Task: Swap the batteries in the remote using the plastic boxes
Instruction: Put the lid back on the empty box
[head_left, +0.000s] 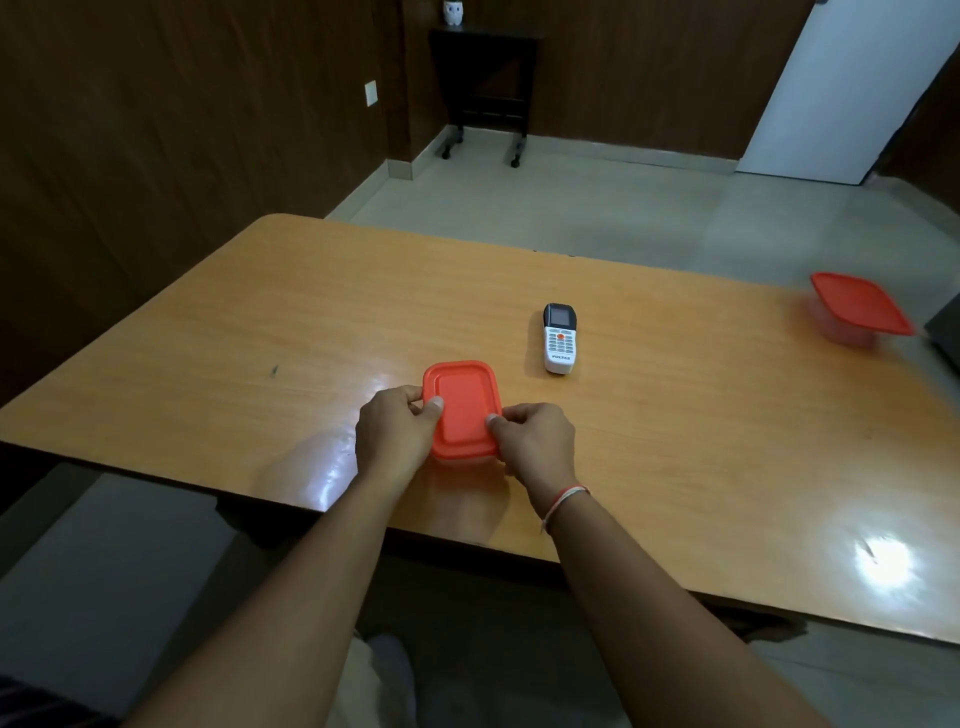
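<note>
Between my two grips sits the small plastic box (464, 415), its orange lid smooth, rounded-rectangular. My left hand (395, 428) and right hand (535, 441) curl onto its side edges. Just beyond my right grip lies the white remote (560, 339); a second orange-lidded box (857, 309) well to the right on the glossy woodgrain worktop (208, 364).

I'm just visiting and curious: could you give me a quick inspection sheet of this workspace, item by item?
Surface: glossy orange wooden table, glare patches, small dark mark at left.
Job's things: near box with its orange lid on; remote face up beyond it; far box lidded, at the right edge.
Clutter: nothing seen.
Hands: left hand and right hand grip the near box's sides, thumbs on the lid.
Cables: nothing seen.
Surroundings: dark wood walls, tiled floor, wheeled side table, white door.
</note>
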